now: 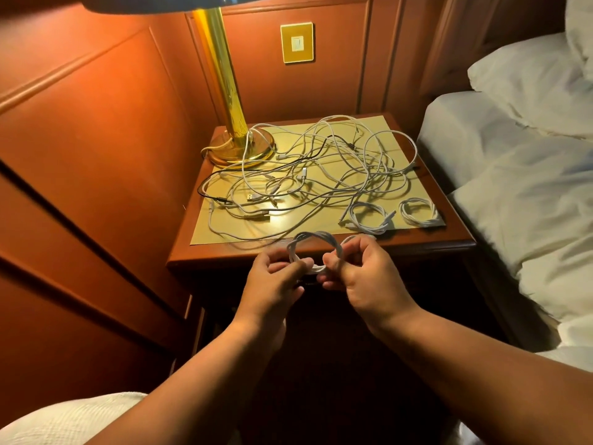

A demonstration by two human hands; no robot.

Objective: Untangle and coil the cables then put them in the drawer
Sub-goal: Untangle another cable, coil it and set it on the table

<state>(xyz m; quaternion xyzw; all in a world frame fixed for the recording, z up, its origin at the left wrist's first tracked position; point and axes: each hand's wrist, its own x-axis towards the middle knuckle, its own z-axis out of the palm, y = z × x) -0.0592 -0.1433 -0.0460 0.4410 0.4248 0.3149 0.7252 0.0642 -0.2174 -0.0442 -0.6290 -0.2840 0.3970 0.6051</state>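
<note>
Nightstand (462, 244) | coiled cable (316, 244) between left hand (276, 277), right hand (365, 277)

No legible text or labels anywhere

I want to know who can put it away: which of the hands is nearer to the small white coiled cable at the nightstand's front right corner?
Right. The right hand is below-left of the small white coiled cable; the left hand is further left. Both grip another white cable coil.
</note>
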